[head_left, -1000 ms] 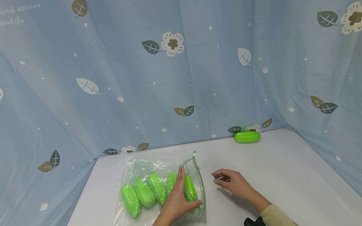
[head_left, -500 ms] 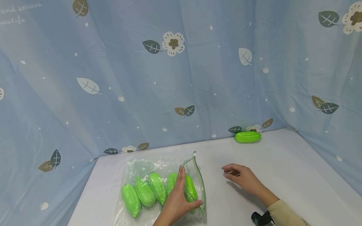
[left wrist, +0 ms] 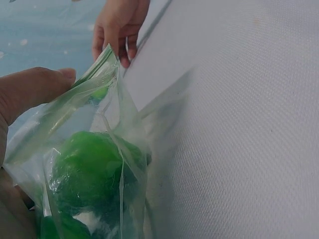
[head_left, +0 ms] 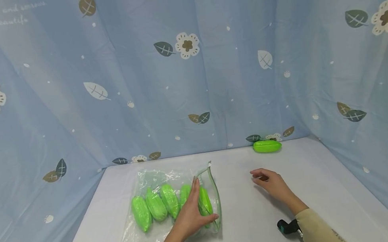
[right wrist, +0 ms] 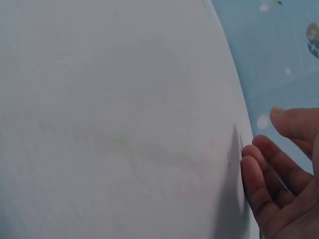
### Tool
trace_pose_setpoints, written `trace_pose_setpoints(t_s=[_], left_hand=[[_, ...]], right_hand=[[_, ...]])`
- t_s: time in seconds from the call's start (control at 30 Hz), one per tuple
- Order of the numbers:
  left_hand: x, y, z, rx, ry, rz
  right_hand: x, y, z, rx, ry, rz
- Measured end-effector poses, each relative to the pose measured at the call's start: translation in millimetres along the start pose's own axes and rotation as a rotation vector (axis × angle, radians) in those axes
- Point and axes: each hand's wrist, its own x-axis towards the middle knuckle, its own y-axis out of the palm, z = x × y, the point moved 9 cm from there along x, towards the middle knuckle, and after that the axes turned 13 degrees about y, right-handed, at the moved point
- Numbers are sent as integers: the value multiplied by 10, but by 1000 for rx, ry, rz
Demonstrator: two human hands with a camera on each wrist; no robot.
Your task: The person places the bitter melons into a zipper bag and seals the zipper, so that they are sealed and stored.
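The scene is enclosed by one blue curtain (head_left: 137,63), printed with leaves and flowers, and beneath it one white-covered table (head_left: 241,219) is seen. On the table's left half one clear zip bag (head_left: 160,230) is laid flat, its green-edged mouth turned to the right — apparently so that it can be reached from that side. Two tan sleeves (head_left: 319,230) are seen at the lower edge, and two bare hands. The left hand (head_left: 190,215) is laid over the mouth end of the bag, thumb and forefinger spread well apart, seemingly so that the mouth is held parted and the bag steadied; how its other fingers lie cannot be told. By the right hand (head_left: 274,185) nothing is held: it is poised over the table with fingers loosely bent and thumb apart. Six green gourds can be counted — five in the bag (head_left: 141,214), set roughly side by side, perhaps to fit flat, and one lone gourd (head_left: 267,146) at the table's far right, close by the curtain's foot. Any more under the left hand would be hidden. Two black wrist devices (head_left: 288,227) are also shown.
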Motion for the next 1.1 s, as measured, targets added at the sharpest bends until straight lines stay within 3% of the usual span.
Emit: trace_pose_setpoints(t_s=[0.3,1.1], left_hand=[[-7,-4,-1,-4,9,-4],[2,5,13,3,1,2]], right_hand=[[177,-175,-142,-16,62,-42],[591,-521,-434,-40,133,-130]])
